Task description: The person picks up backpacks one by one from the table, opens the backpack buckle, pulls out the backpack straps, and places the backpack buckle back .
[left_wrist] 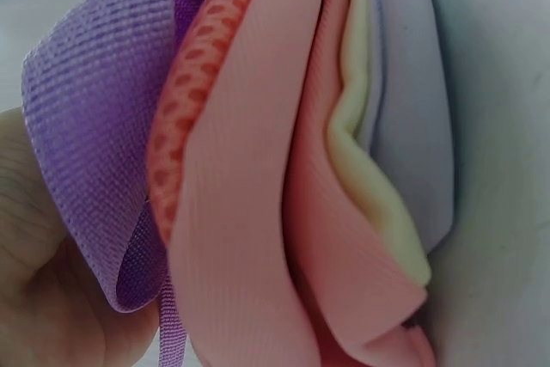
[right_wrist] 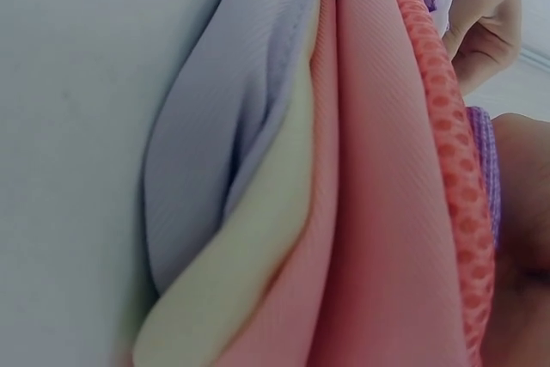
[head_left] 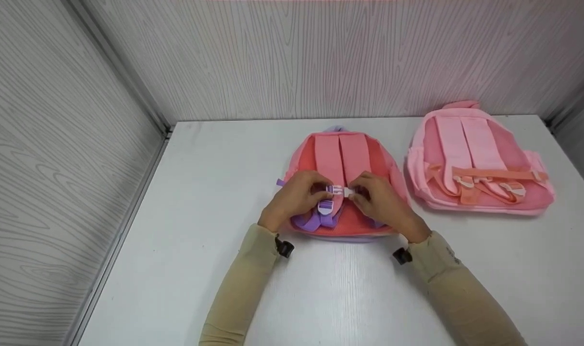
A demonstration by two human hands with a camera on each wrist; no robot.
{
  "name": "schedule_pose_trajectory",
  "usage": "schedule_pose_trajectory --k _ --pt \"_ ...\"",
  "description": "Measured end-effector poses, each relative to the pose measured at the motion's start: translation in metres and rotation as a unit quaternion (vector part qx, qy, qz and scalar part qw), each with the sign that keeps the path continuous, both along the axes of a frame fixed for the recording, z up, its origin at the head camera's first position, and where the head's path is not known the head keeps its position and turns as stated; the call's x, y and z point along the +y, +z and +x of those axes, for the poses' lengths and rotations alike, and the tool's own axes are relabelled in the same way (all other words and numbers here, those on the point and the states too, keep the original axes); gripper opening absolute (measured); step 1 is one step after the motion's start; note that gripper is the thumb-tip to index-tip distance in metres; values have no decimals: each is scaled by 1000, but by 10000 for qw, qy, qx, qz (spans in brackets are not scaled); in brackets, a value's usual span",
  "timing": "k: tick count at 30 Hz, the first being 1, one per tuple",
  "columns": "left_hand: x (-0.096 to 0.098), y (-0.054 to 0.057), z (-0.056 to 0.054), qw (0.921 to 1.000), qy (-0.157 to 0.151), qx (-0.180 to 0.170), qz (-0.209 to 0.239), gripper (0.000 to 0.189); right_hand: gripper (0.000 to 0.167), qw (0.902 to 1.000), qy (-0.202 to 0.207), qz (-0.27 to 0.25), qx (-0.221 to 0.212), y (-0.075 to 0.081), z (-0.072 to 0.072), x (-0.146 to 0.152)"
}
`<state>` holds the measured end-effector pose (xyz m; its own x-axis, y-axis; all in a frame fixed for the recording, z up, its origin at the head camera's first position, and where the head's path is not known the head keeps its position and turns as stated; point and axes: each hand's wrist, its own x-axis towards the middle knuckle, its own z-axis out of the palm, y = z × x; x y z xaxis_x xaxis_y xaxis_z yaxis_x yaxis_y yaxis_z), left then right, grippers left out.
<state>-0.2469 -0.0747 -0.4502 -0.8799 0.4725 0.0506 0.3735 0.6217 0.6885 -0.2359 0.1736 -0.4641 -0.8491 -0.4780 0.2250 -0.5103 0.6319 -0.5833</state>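
Note:
A coral-pink backpack (head_left: 354, 154) lies with its shoulder straps facing up in the head view. Over its middle, my left hand (head_left: 299, 194) pinches a white pronged buckle half (head_left: 338, 190) on a purple strap. From the other side, my right hand (head_left: 379, 199) pinches the white socket half (head_left: 348, 192). The two halves sit end to end, right at each other. Below the left fingers hangs a white strap adjuster (head_left: 326, 207) with purple webbing (head_left: 311, 223). In the left wrist view, a loop of purple strap (left_wrist: 99, 118) overlaps the left hand beside the bag's side.
To the right on the white table (head_left: 215, 173) lies a second, lighter pink backpack (head_left: 474, 139), with an orange strap (head_left: 496, 174) across its back. A wood-grain panel (head_left: 292, 57) rises behind the table, and another panel (head_left: 56, 168) stands along the left.

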Motion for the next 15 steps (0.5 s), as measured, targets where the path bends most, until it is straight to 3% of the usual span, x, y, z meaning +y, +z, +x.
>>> schedule_pose_trajectory --k 15 --pt "-3 2 0 10000 -55 71 -40 28 21 9994 -107 249 -195 -2 0 -2"
